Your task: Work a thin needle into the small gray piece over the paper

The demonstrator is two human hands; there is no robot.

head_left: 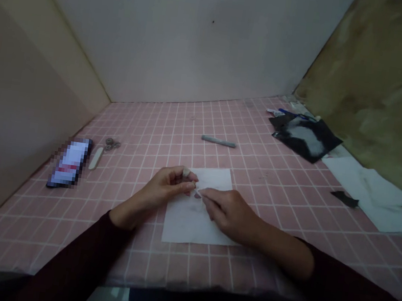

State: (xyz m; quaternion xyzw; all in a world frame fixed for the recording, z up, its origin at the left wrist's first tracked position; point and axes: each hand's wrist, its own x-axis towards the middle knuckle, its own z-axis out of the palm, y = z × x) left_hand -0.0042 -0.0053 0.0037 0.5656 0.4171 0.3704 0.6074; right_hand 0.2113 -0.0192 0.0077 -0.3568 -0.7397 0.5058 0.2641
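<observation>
Head-worn view; forward and down

A pink grid-tiled counter (pixel 64 231) with white grout lines runs back to a pale grey wall (pixel 201 37), marked by a single small dark speck (pixel 213 22). A cream wall (pixel 37 69) closes in the left side, a mottled olive-brown panel (pixel 390 62) the right. Dim, even light fills the tight corner, fading to shadow along the counter's near edge.
</observation>
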